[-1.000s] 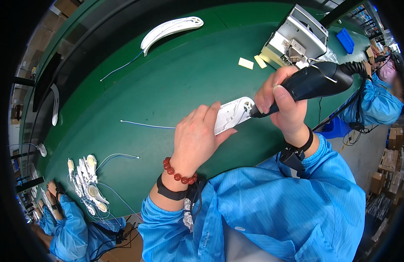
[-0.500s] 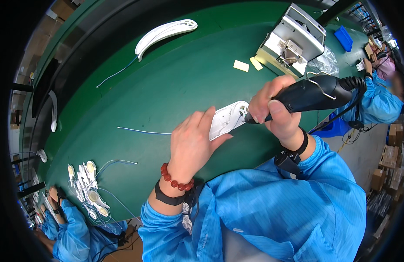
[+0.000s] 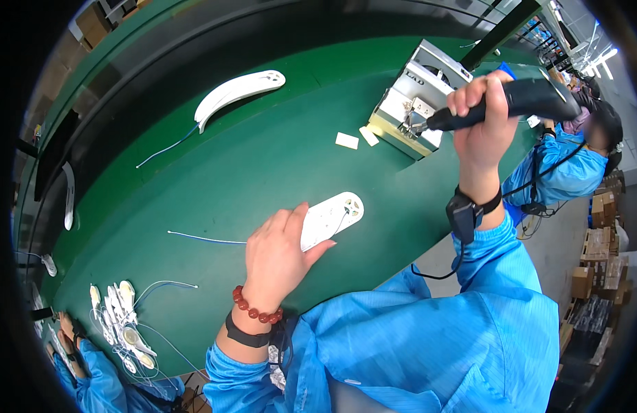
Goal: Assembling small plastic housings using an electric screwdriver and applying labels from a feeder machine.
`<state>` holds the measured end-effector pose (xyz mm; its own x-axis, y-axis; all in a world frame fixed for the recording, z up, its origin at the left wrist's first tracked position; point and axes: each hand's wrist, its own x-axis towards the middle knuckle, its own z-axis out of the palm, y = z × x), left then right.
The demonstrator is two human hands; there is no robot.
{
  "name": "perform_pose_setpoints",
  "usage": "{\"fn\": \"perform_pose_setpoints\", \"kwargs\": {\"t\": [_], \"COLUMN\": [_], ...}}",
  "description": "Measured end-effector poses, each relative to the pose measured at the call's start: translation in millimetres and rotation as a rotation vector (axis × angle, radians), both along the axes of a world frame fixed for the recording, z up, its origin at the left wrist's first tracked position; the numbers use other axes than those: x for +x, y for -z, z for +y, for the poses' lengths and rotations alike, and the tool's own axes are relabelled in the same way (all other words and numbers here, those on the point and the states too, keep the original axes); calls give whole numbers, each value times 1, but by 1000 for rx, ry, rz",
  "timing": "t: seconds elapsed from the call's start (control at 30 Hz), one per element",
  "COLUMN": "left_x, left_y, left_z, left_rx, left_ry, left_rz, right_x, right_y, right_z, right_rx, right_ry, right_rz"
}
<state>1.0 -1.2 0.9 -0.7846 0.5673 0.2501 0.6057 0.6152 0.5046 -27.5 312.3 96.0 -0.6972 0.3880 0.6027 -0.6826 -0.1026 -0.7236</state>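
My left hand [image 3: 277, 248] grips a long white plastic housing [image 3: 332, 217] with a rounded end, lying on the green table; fingers are on its far side and the thumb on the near side. A thin blue-and-white cable [image 3: 208, 237] runs left from under that hand. In my right hand [image 3: 485, 124] is a black electric screwdriver [image 3: 539, 100], held roughly level with its bit pointing left. The bit is at the metal front of a box-shaped screw feeder [image 3: 429, 76]; whether it touches a screw there is too small to tell.
A curved white housing [image 3: 239, 96] with a cable lies at the far left. Two pale yellow pads [image 3: 347, 140] rest before the feeder. Several white parts with cables [image 3: 119, 316] are piled near left. Other people in blue work at left and right [image 3: 573, 172].
My right hand has carried the screwdriver away from the white housing's rounded end, up and across to the screw feeder. My left hand stays on the housing; the whole view has shifted slightly.
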Motion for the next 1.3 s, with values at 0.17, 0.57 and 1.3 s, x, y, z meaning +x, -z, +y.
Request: {"fn": "perform_pose_setpoints", "kwargs": {"t": [0.17, 0.57, 1.3], "left_x": [0, 0, 1], "left_y": [0, 0, 1], "left_z": [0, -2, -4], "left_rx": [-4, -14, -20], "left_ry": [0, 5, 9], "left_rz": [8, 14, 21], "right_x": [-20, -29, -29], "right_y": [8, 21, 23], "right_z": [15, 15, 6], "right_rx": [32, 125, 204], "right_ry": [40, 106, 161], "right_rz": [-51, -121, -167]}}
